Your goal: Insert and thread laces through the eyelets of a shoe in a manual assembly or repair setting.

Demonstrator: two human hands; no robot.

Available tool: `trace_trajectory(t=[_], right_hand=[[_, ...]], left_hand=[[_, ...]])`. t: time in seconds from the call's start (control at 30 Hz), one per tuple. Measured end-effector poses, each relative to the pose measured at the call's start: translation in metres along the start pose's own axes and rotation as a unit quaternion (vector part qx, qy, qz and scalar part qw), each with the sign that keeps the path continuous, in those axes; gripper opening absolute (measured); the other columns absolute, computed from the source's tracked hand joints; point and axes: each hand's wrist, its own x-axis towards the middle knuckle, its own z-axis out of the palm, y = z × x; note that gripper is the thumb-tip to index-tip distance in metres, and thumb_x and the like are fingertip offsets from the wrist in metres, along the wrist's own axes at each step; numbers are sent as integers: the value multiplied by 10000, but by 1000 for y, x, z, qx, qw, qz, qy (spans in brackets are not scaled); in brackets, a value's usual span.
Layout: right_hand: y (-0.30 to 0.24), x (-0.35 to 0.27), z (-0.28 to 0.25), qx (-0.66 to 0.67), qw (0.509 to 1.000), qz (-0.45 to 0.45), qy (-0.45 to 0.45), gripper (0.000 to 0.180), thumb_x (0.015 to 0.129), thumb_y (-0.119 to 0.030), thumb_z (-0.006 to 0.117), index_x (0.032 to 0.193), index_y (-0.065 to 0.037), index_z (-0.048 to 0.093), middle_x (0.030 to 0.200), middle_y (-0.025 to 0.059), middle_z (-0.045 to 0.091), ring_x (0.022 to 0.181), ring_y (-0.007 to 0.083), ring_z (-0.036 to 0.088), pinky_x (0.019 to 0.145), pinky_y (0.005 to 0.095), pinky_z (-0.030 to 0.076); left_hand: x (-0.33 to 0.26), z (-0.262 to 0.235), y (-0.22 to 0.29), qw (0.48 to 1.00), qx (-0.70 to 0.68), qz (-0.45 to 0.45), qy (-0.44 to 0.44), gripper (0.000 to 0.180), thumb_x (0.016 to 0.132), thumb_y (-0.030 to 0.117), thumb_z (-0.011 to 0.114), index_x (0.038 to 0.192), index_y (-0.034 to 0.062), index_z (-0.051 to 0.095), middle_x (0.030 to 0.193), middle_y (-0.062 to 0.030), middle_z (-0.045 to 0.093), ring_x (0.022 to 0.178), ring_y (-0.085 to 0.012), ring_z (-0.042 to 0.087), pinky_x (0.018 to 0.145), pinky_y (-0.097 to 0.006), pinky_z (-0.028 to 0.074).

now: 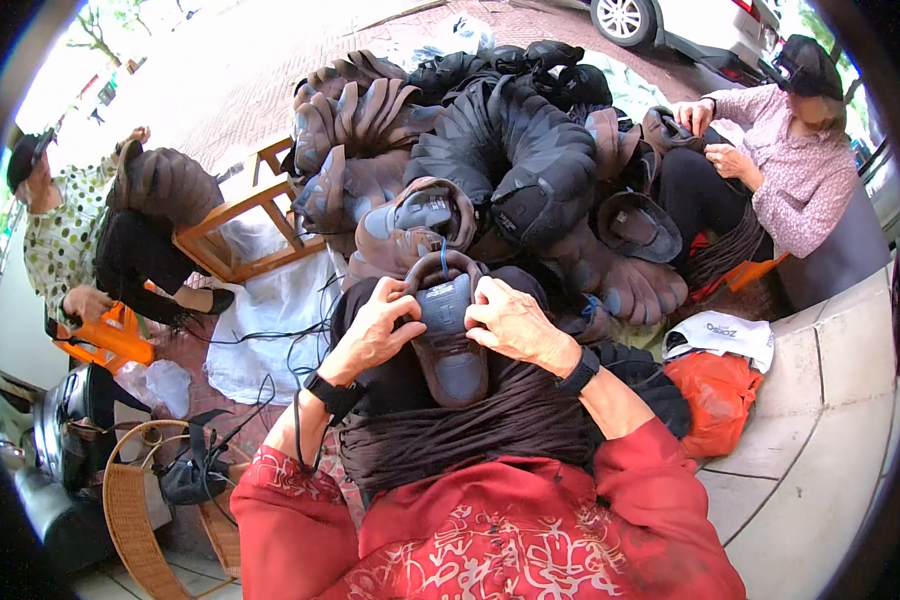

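A dark brown and grey shoe upper lies on my lap, over a bundle of dark brown laces. My left hand grips its left edge near the collar. My right hand grips the right edge, fingers curled on the rim. A thin blue loop sticks up from the collar between my thumbs. Both wrists wear black bands, and my sleeves are red with a pale pattern.
A big heap of brown and black shoe uppers rises ahead. A person at the right and another at the left handle uppers. A wooden stool, white sack, orange bag, wicker basket and stone ledge surround me.
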Motion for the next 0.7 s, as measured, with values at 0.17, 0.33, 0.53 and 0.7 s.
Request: trace_trajectory(t=[0.17,0.33,0.53,0.7], right_hand=[[-8,2,-3,43,999,-27,14,115,693,-140,644,780,-73,610,813,81,463,767,229,515,686,346,446],[-11,-12,7,17,996,-28,82,122,707,-165,624,782,-74,592,750,76,520,751,236,551,668,361,449],[-17,-9,14,-112,993,-21,18,117,710,-192,633,768,-96,600,711,58,571,701,233,578,628,334,439],[-20,-12,18,-33,998,49,25,138,717,-212,612,725,-87,553,650,101,592,633,279,598,603,400,449]], left_hand=[[-6,2,0,998,-31,-45,27,142,736,92,663,822,42,562,1116,-189,435,1070,-336,461,890,-360,394],[-13,14,0,997,-56,-30,52,426,759,13,611,1163,80,492,1266,-106,363,1131,-203,413,882,-289,397],[-35,13,-15,914,-351,-147,138,401,822,-44,521,1205,35,433,1132,-105,485,1029,-176,512,865,-285,440],[-55,-4,-30,914,-304,-224,150,168,855,68,534,1009,5,564,870,-46,600,751,-109,573,657,-221,469]])
